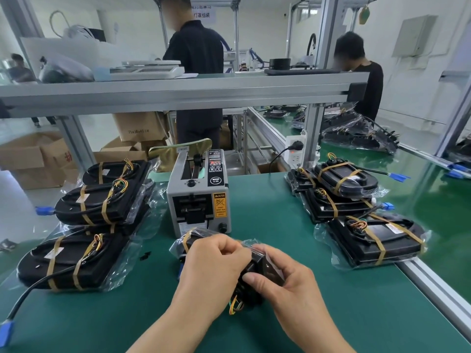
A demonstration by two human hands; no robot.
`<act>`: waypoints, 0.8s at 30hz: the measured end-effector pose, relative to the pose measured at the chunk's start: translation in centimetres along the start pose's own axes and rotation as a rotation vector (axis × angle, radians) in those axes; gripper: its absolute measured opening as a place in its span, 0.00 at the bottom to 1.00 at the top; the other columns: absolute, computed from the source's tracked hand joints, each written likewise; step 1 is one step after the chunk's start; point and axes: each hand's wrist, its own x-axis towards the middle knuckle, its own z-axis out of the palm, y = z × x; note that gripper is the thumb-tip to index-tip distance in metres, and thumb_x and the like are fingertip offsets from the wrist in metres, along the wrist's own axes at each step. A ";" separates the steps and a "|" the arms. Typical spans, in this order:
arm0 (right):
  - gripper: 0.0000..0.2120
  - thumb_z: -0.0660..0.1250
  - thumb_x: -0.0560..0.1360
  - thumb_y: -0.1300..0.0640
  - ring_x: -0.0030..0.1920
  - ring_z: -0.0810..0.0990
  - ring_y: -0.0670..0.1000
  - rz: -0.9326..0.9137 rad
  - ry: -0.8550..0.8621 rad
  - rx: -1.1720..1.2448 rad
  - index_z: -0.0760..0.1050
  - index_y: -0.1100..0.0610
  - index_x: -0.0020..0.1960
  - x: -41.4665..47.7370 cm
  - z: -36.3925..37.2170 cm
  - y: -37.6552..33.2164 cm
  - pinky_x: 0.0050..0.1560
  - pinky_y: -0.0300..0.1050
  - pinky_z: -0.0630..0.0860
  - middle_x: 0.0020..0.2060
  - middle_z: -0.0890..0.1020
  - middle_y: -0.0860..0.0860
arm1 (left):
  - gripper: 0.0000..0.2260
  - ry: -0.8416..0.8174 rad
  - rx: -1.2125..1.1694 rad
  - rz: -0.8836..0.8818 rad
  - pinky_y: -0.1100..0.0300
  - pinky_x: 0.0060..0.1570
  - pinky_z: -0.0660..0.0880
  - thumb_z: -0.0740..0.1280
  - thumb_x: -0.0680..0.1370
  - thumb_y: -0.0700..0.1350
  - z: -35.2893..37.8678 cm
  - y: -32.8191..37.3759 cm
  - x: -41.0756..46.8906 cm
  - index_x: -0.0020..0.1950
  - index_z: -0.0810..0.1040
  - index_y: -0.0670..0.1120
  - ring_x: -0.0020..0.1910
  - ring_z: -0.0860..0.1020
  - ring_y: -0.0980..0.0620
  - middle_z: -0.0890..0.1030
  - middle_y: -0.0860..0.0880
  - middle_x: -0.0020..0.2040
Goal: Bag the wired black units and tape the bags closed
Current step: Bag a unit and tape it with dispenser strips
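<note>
A wired black unit (267, 270) in a clear plastic bag lies on the green mat in front of the tape dispenser (201, 197). My left hand (214, 263) covers its near end, with curled fingers gripping the bag's edge. My right hand (285, 284) grips the unit from the right, thumb pressed on the folded bag flap (252, 244). Coloured wires (235, 305) stick out below my hands. Bagged units, banded with tan tape, lie in a pile at the left (86, 233) and another at the right (356, 200).
A shelf frame (178, 95) spans above the bench. A power strip (295, 151) hangs on a post behind the dispenser. Cardboard boxes (35, 159) sit on the floor at left. Two people stand beyond the bench. A blue connector (6, 332) lies at the near left.
</note>
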 end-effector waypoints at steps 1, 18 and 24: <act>0.17 0.77 0.70 0.64 0.49 0.85 0.43 0.003 -0.002 0.004 0.82 0.50 0.56 0.0 0.0 0.1 0.49 0.32 0.77 0.47 0.87 0.45 | 0.04 -0.015 -0.046 -0.010 0.58 0.37 0.79 0.72 0.71 0.48 -0.1 0.0 0.1 0.36 0.83 0.54 0.31 0.79 0.60 0.84 0.57 0.34; 0.18 0.77 0.70 0.63 0.47 0.84 0.42 -0.040 -0.009 -0.007 0.82 0.43 0.53 -0.1 0.1 -0.1 0.49 0.33 0.77 0.46 0.87 0.45 | 0.06 -0.054 0.013 0.002 0.51 0.43 0.82 0.69 0.65 0.55 -0.6 0.5 0.0 0.35 0.83 0.55 0.33 0.82 0.57 0.84 0.57 0.34; 0.20 0.76 0.70 0.66 0.47 0.84 0.41 -0.048 -0.017 0.027 0.83 0.43 0.53 -0.1 0.1 -0.4 0.48 0.30 0.76 0.46 0.87 0.45 | 0.03 -0.017 0.043 0.004 0.60 0.34 0.76 0.69 0.64 0.54 -0.3 0.2 0.0 0.35 0.82 0.58 0.26 0.77 0.63 0.82 0.60 0.31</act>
